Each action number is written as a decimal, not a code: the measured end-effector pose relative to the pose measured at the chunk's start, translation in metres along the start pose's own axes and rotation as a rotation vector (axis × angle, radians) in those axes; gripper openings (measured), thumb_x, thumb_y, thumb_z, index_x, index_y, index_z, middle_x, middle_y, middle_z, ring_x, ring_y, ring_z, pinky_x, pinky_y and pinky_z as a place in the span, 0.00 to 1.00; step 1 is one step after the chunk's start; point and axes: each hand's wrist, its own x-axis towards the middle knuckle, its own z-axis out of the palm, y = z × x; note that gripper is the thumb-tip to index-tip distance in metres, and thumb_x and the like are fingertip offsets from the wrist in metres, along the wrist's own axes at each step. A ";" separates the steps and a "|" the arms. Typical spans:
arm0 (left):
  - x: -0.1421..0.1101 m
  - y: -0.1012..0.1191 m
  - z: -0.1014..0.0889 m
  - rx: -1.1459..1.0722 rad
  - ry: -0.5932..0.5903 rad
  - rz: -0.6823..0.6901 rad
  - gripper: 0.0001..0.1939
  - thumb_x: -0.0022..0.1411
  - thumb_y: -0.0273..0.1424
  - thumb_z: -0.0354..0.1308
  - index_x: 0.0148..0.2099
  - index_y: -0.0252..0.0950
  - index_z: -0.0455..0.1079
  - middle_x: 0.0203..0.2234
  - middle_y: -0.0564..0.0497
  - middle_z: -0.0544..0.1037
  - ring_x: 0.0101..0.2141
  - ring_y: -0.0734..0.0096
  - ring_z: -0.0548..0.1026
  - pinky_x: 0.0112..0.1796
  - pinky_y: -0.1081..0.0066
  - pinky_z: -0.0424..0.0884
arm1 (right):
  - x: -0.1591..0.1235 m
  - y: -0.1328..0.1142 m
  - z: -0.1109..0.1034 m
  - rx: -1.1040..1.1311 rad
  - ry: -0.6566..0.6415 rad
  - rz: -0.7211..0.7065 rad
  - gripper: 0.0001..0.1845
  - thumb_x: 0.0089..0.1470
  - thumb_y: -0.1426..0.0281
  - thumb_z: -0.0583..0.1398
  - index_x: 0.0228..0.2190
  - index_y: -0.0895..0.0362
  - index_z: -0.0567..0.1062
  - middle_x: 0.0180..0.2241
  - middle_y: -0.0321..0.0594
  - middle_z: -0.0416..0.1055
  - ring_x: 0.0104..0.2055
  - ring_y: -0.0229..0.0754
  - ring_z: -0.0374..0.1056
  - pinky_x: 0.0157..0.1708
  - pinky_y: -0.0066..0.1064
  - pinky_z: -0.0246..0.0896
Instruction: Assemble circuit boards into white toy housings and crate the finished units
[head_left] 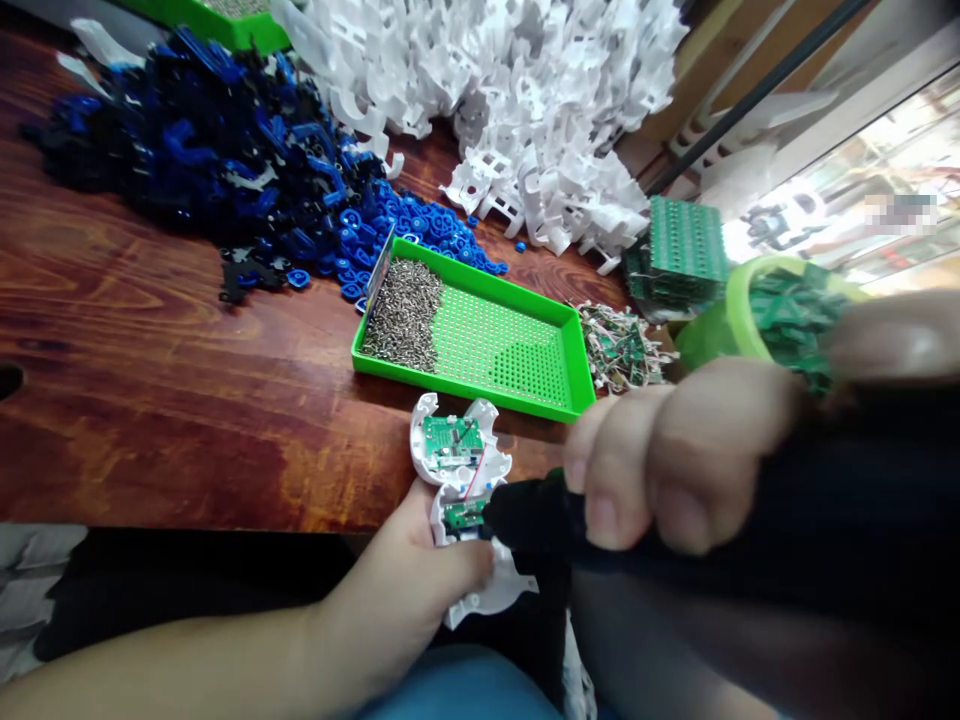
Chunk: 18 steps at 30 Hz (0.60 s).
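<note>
My left hand [409,560] grips a white plastic housing [491,590] at the table's front edge, its thumb lying across the lower part. Two green circuit boards sit inside the housing: a larger upper board [454,437] and a smaller lower board [463,514], with a red wire between the halves. My right hand [675,450] is wrapped round a black electric screwdriver [536,512], large and blurred in the foreground. The tool's tip meets the right end of the smaller board; the exact contact point is hidden.
Just beyond the housing lies a green perforated tray [480,330] with small screws [401,315] at its left end. Behind are blue and black parts [225,150] and white housings [510,90]. Wired boards [626,345], stacked green panels [684,245] and a green tub [739,310] stand right.
</note>
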 end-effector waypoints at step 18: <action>-0.001 -0.003 -0.001 0.089 0.027 0.057 0.17 0.47 0.15 0.59 0.39 0.37 0.71 0.27 0.59 0.75 0.27 0.78 0.70 0.29 0.77 0.64 | -0.015 -0.020 0.011 -0.010 -0.336 0.106 0.17 0.48 0.49 0.61 0.36 0.45 0.70 0.19 0.35 0.67 0.21 0.44 0.67 0.24 0.42 0.69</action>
